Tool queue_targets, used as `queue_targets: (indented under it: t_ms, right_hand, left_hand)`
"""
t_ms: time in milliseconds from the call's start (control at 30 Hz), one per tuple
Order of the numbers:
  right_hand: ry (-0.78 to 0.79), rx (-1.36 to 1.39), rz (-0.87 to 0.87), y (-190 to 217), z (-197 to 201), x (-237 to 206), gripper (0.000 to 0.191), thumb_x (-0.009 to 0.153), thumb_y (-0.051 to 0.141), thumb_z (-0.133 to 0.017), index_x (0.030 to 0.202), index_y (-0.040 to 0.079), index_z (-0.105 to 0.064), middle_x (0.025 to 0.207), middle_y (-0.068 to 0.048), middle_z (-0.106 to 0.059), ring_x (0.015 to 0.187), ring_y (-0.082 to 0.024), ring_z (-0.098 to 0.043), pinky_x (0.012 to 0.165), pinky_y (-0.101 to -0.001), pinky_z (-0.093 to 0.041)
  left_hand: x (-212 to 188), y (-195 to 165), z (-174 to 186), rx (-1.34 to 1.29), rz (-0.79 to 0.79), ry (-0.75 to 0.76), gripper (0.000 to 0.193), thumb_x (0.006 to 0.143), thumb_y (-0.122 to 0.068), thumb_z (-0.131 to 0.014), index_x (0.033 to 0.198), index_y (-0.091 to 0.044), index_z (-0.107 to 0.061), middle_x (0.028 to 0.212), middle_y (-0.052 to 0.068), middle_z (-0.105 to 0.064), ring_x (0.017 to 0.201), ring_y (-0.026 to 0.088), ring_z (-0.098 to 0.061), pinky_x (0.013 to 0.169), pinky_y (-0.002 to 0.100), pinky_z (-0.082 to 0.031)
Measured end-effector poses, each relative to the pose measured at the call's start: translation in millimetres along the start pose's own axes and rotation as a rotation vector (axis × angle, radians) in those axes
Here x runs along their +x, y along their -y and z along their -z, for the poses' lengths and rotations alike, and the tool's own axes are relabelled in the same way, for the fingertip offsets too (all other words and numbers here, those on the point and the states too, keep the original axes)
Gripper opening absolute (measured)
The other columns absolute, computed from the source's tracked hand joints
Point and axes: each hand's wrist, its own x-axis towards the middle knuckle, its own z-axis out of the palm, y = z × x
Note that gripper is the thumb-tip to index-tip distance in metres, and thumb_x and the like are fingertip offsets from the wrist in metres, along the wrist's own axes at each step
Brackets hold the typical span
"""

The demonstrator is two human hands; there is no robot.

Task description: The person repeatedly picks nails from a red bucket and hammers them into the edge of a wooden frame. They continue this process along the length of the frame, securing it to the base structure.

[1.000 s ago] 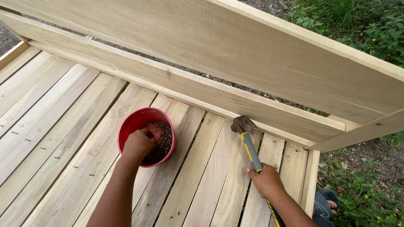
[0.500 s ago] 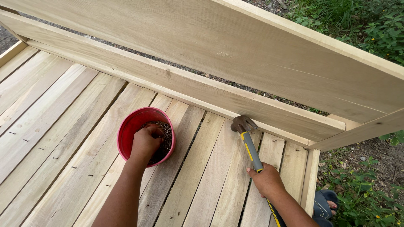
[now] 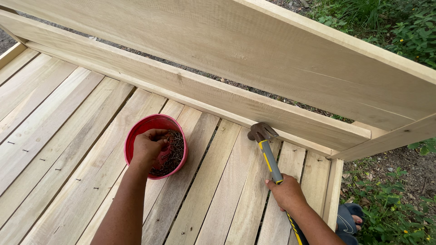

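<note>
A red bowl point(image 3: 136, 131) full of small dark nails point(image 3: 175, 147) sits on the pale wooden slats point(image 3: 59, 136). My left hand point(image 3: 149, 147) reaches into the bowl with fingers curled among the nails. My right hand point(image 3: 287, 193) grips the grey and yellow handle of a claw hammer point(image 3: 268, 152), whose metal head rests on the slats beside the back rail.
A slatted wooden platform stretches left, with nail heads in its boards. Two wide back boards point(image 3: 272, 59) rise behind the bowl and hammer. The frame's right edge point(image 3: 334, 190) drops to dirt and green plants point(image 3: 399, 27). A foot in a dark sandal point(image 3: 349, 220) shows below right.
My left hand has shifted slightly within the bowl, its fingers digging deeper into the nails. The hammer and my right hand have stayed still.
</note>
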Motion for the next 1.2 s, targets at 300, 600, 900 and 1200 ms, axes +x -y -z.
queue_targets:
  t_ms: [300,600,900,1200]
  right_hand:
    - [-0.006,0.012,0.021,-3.5,-0.6,1.7,0.04,0.093,0.036,-0.073,0.116,0.004,-0.068,0.056,-0.006,-0.055,0.038,-0.018,-0.05,0.038,-0.0369,-0.045]
    - [-0.028,-0.012,0.023,-7.1,-2.4,4.1,0.039,0.092,0.04,-0.073,0.11,0.005,-0.071,0.06,-0.007,-0.057,0.045,-0.021,-0.055,0.044,-0.0398,-0.049]
    - [-0.118,-0.188,0.086,1.5,-0.2,-10.3,0.04,0.094,0.044,-0.069,0.112,0.009,-0.072,0.08,-0.011,-0.074,0.074,-0.024,-0.072,0.074,-0.0425,-0.058]
    - [-0.092,-0.362,0.102,12.0,29.4,-3.2,0.045,0.091,0.046,-0.071,0.112,0.006,-0.071,0.089,-0.013,-0.075,0.084,-0.027,-0.074,0.083,-0.0442,-0.058]
  left_hand:
    - [-15.8,-13.6,-4.4,0.118,0.017,0.038,0.041,0.091,0.008,-0.063,0.123,-0.014,-0.075,0.099,0.008,-0.074,0.082,0.013,-0.07,0.071,0.028,-0.062]
    - [-17.1,-12.4,-10.9,0.024,0.062,-0.075,0.022,0.095,0.002,-0.064,0.11,-0.006,-0.077,0.098,0.01,-0.078,0.079,0.014,-0.073,0.067,0.03,-0.062]
    - [-25.1,-20.2,-26.3,0.116,-0.203,-0.333,0.026,0.094,-0.003,-0.063,0.115,-0.012,-0.074,0.095,0.008,-0.078,0.081,0.017,-0.076,0.075,0.029,-0.062]
    - [-47.2,-45.3,-111.0,0.288,-0.853,-0.449,0.009,0.087,-0.009,-0.076,0.094,-0.009,-0.08,0.088,0.011,-0.077,0.086,0.03,-0.073,0.079,0.04,-0.057]
